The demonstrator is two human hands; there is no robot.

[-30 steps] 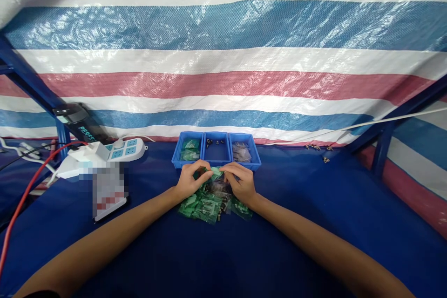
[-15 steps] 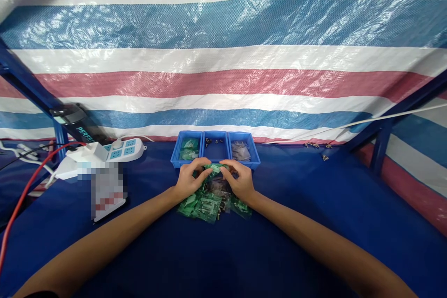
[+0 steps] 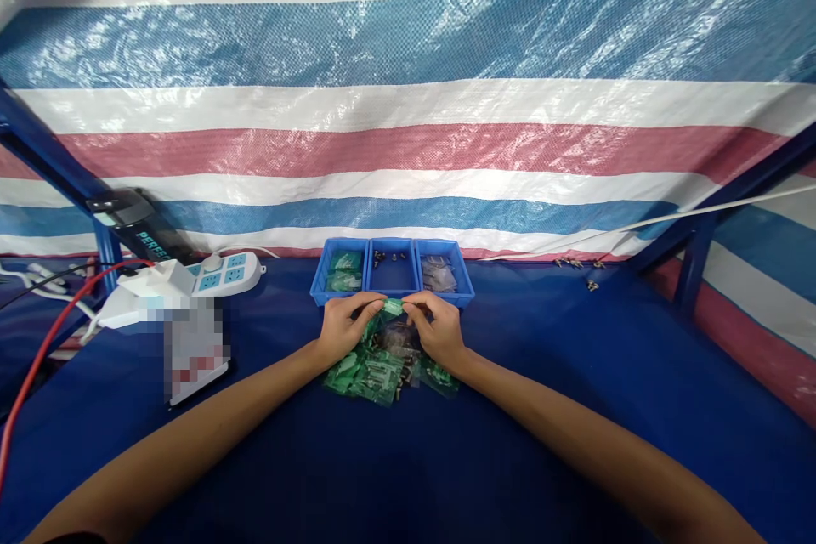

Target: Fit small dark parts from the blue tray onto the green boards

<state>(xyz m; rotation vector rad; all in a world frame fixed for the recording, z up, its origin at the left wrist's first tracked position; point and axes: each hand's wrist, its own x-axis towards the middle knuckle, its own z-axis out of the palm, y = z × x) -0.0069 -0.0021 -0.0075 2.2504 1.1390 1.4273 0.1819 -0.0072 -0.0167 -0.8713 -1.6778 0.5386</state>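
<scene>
Between my two hands is a small green plastic bag point(image 3: 393, 306), pinched at both ends. My left hand point(image 3: 342, 325) closes thumb and fingers on its left end. The right end is pinched by my right hand point(image 3: 439, 329). Below the hands lies a pile of green bags point(image 3: 370, 376) with screws showing through, along with clear bags and loose screws. Just beyond the hands stand three blue bins side by side. Green bags point(image 3: 346, 270) lie in the left bin, a few dark screws point(image 3: 379, 257) in the middle bin, and clear bags point(image 3: 439, 274) in the right bin.
At the left are a white power strip point(image 3: 229, 272) with plugs and cables, a dark bottle point(image 3: 144, 225) and a blurred-out flat object point(image 3: 197, 348). Loose screws point(image 3: 592, 286) lie back right. A striped plastic sheet point(image 3: 408, 153) hangs behind the blue table.
My fingers have shifted slightly on the green bag. The right thumb has drawn in toward the fingers, and more of the bag's middle shows between the hands.
</scene>
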